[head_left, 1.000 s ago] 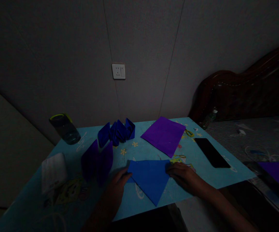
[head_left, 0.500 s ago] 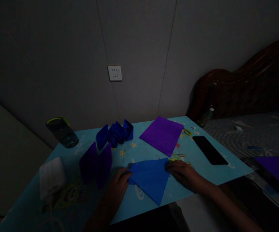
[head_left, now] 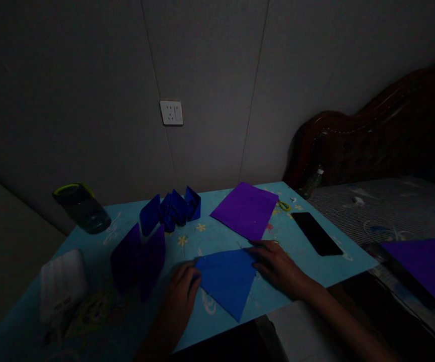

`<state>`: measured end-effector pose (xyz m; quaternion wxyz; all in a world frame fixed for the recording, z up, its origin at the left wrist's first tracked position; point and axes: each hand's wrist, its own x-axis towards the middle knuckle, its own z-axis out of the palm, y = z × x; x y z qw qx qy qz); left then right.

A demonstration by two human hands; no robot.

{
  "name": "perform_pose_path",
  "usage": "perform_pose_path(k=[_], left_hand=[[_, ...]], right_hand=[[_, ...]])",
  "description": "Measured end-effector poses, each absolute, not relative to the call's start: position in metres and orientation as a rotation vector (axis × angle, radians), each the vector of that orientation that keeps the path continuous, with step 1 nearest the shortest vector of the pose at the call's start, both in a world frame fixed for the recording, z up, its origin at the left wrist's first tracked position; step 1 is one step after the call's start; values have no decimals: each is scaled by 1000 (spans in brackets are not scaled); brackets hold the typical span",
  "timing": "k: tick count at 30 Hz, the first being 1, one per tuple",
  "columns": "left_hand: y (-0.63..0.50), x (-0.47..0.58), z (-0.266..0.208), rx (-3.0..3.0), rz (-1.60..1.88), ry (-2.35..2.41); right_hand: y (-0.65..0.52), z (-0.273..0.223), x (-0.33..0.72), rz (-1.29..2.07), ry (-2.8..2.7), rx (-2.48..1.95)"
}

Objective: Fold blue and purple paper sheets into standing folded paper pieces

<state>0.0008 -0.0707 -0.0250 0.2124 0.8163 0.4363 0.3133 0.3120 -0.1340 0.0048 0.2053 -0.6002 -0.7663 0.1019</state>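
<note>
Blue paper, seemingly folded, on table

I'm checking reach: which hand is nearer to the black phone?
Right. The right hand, at the right corner of the blue paper, is left of the black phone and closer to the camera; the left hand is farther left, at the paper's opposite corner.

Looking like a bedroom in a home, judging by the bed with striped bedding and a curved, studded headboard. Showing also a table with a flowered cover, standing near the bed by a panelled wall with a socket.
</note>
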Motion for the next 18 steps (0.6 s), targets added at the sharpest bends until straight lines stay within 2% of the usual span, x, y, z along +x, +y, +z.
perform_pose_path(k=[4,18], left_hand=[[-72,8,-25,2266,902,1263],[-60,6,-19,2356,699,1149]], right_hand=[[-131,3,318,314,-2130,-1713],[-122,14,320,373,-2217,-1644]])
